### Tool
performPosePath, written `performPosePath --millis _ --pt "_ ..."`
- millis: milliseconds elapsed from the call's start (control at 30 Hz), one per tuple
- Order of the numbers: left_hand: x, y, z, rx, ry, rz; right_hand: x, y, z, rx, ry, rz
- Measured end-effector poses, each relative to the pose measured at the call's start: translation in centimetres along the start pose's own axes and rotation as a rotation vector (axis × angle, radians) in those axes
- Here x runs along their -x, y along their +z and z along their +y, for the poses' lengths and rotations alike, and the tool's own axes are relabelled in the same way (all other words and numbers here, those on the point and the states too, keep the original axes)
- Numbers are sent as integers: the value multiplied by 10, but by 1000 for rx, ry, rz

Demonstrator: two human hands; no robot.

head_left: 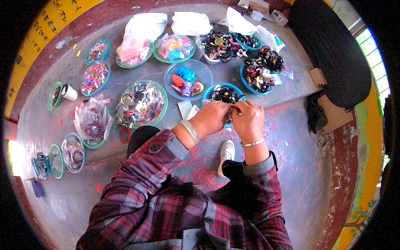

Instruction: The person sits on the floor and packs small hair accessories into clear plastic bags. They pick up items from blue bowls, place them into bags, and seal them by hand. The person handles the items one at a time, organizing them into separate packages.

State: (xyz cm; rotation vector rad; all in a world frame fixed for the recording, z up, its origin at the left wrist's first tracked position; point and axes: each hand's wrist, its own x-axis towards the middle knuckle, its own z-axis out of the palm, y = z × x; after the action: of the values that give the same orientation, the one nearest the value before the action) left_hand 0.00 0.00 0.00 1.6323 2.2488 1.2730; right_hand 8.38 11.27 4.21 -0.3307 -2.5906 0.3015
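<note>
My left hand (pixel 208 119) and my right hand (pixel 249 121) meet fingertip to fingertip, both closed in a pinch. What they pinch is too small and too covered by my fingers to make out. Just beyond and partly beneath them stands a blue bowl (pixel 205 96) holding black hair ties (pixel 227 94), its near side hidden by my hands. A small white card (pixel 184 109) lies left of that bowl. Farther back is a clear blue bowl (pixel 170 77) with a few coloured pieces, among them a bright blue one (pixel 186 74) and a red one (pixel 178 81).
Bowls of beads (pixel 94 77), packaged trinkets (pixel 141 103), pink strips (pixel 135 51) and more hair ties (pixel 258 75) surround me on the grey floor. White bags (pixel 146 26) lie at the back, a black bundle (pixel 329 50) at the right. Red scraps (pixel 200 166) litter the floor by my shoe (pixel 227 155).
</note>
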Motion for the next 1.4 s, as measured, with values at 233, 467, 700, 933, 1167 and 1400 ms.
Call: performPosePath --millis 233,467,700,933,1167,1400 --pt "0 2 7 321 -101 224 -1 -2 -1 -195 78 43" --pt "-1 0 -8 528 -271 145 -3 -4 10 -472 263 -58" --pt "0 6 -14 584 -263 183 -2 -4 3 -434 160 29" --pt "-1 0 0 362 -154 244 -2 -3 0 -431 154 17" --pt "-2 1 0 43 91 308 -1 -4 -2 -313 209 -33" --pt "0 7 -2 -49 159 326 -1 -2 -6 -252 213 -13"
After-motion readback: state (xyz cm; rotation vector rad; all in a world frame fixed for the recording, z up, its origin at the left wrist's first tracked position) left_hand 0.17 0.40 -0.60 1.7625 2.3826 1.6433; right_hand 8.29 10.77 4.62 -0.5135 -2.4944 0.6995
